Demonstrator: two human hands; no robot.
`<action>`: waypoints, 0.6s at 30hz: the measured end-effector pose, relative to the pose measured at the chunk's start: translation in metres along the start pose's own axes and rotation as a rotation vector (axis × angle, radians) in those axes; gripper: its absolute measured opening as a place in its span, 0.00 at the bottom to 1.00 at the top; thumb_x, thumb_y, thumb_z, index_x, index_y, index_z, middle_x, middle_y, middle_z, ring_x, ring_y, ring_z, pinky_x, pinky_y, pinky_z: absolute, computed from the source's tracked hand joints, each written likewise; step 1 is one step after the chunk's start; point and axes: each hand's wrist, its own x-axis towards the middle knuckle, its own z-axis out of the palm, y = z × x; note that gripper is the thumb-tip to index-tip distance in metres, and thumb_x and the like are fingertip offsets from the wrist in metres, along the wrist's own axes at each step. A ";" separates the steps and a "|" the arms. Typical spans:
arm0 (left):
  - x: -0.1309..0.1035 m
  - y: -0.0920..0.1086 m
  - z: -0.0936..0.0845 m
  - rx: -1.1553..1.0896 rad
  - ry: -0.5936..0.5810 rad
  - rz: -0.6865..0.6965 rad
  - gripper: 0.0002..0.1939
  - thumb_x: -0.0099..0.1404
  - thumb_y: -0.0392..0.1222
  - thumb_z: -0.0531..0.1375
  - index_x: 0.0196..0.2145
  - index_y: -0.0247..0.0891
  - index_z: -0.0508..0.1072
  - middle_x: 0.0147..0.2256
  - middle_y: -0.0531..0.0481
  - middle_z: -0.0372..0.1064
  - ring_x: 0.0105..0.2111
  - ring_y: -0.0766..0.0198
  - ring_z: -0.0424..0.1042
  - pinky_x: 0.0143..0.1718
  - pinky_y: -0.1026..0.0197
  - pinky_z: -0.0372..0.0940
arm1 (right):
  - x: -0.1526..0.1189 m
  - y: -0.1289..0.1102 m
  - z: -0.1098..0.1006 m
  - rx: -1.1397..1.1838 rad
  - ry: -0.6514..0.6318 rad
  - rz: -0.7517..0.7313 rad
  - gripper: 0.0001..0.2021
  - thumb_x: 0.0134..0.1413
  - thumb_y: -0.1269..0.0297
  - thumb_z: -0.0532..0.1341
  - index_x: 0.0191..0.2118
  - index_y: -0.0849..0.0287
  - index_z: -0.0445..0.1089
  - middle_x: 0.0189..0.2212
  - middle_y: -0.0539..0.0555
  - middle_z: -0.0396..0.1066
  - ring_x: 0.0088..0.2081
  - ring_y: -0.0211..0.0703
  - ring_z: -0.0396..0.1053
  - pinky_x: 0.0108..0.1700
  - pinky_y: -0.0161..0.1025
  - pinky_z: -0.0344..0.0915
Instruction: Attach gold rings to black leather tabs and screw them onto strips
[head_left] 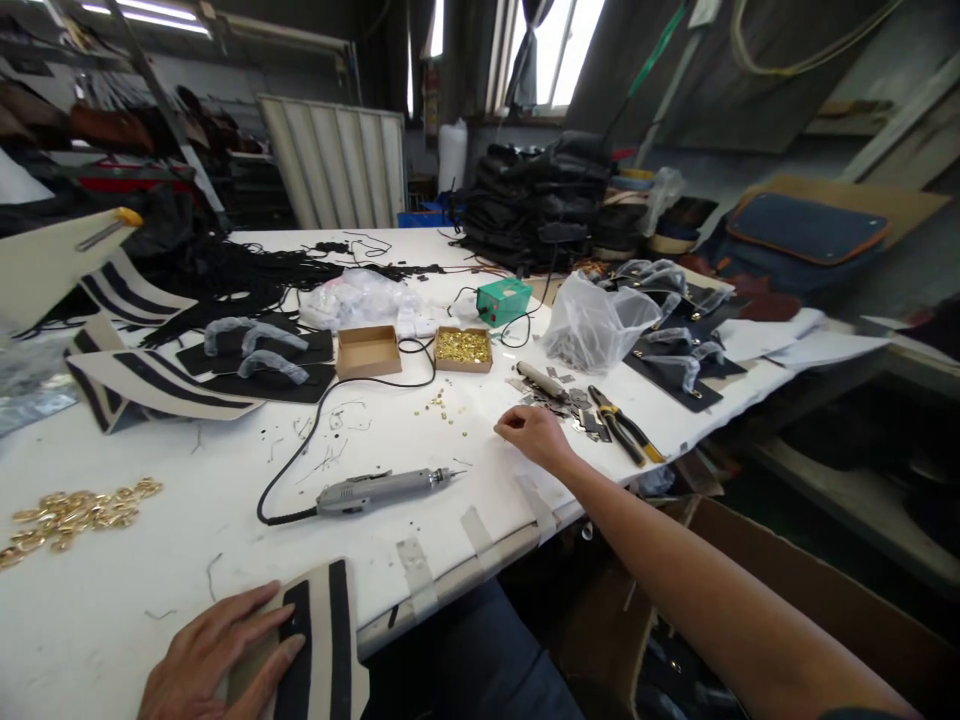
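Note:
My left hand (225,650) lies on a beige panel with black stripes (321,640) at the table's near edge. Its fingers and thumb are stretched over the panel's top face, on either side of a small dark spot on one stripe. Out over the table, my right hand (534,436) is closed with its fingertips pressed together; whatever is between them is hidden. Just beyond it lie thin metal plates (581,405) and pliers with black and yellow handles (626,428). Between my hands rests a grey corded electric screwdriver (382,490), its bit pointing right.
An open box (463,347) holds small brass pieces, with an empty cardboard box (369,352) beside it. Behind stands a green power unit (504,300). Gold fittings (82,512) lie left. Wrapped handles on black panels (679,360) sit right, near a clear plastic bag (596,325).

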 end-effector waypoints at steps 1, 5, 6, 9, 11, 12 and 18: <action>-0.001 0.000 0.001 0.001 0.004 -0.002 0.23 0.65 0.68 0.61 0.46 0.52 0.82 0.55 0.50 0.78 0.58 0.44 0.73 0.62 0.39 0.68 | 0.003 -0.008 0.007 0.007 -0.013 -0.023 0.05 0.58 0.63 0.67 0.34 0.56 0.81 0.32 0.51 0.81 0.33 0.41 0.75 0.36 0.34 0.65; -0.002 0.003 0.001 0.005 0.008 0.000 0.21 0.66 0.67 0.61 0.47 0.54 0.81 0.56 0.52 0.77 0.58 0.44 0.72 0.62 0.38 0.67 | 0.011 -0.028 0.031 0.008 -0.046 -0.111 0.03 0.56 0.65 0.68 0.33 0.55 0.80 0.34 0.50 0.81 0.35 0.40 0.75 0.38 0.34 0.64; -0.001 0.004 0.001 0.003 0.010 0.002 0.21 0.66 0.67 0.61 0.47 0.55 0.81 0.56 0.52 0.77 0.57 0.44 0.72 0.62 0.37 0.67 | 0.013 -0.030 0.035 0.007 -0.051 -0.129 0.03 0.57 0.65 0.68 0.34 0.55 0.80 0.34 0.50 0.81 0.35 0.40 0.75 0.38 0.34 0.64; -0.001 0.003 0.002 0.009 0.015 0.008 0.20 0.65 0.66 0.62 0.47 0.56 0.81 0.56 0.53 0.76 0.58 0.45 0.71 0.60 0.38 0.67 | 0.015 -0.031 0.044 0.003 -0.060 -0.170 0.04 0.58 0.66 0.66 0.35 0.55 0.80 0.35 0.51 0.80 0.36 0.40 0.74 0.40 0.34 0.65; -0.001 0.001 0.002 0.017 0.021 0.019 0.20 0.65 0.66 0.62 0.47 0.57 0.81 0.56 0.54 0.76 0.58 0.45 0.71 0.59 0.39 0.67 | 0.016 -0.030 0.047 0.000 -0.064 -0.185 0.04 0.58 0.66 0.66 0.35 0.55 0.80 0.35 0.51 0.80 0.36 0.40 0.74 0.41 0.34 0.65; -0.002 0.001 0.003 0.023 0.022 0.020 0.20 0.65 0.67 0.62 0.47 0.57 0.81 0.57 0.54 0.76 0.58 0.45 0.71 0.60 0.39 0.67 | 0.016 -0.029 0.047 -0.001 -0.068 -0.191 0.04 0.58 0.66 0.66 0.35 0.55 0.80 0.35 0.51 0.80 0.36 0.41 0.74 0.41 0.34 0.65; -0.001 0.010 -0.001 0.022 0.012 -0.023 0.21 0.66 0.68 0.60 0.48 0.56 0.81 0.57 0.53 0.75 0.59 0.44 0.70 0.59 0.38 0.66 | 0.020 -0.032 0.044 0.010 -0.122 -0.235 0.06 0.58 0.69 0.65 0.34 0.55 0.81 0.37 0.51 0.80 0.38 0.41 0.75 0.44 0.35 0.66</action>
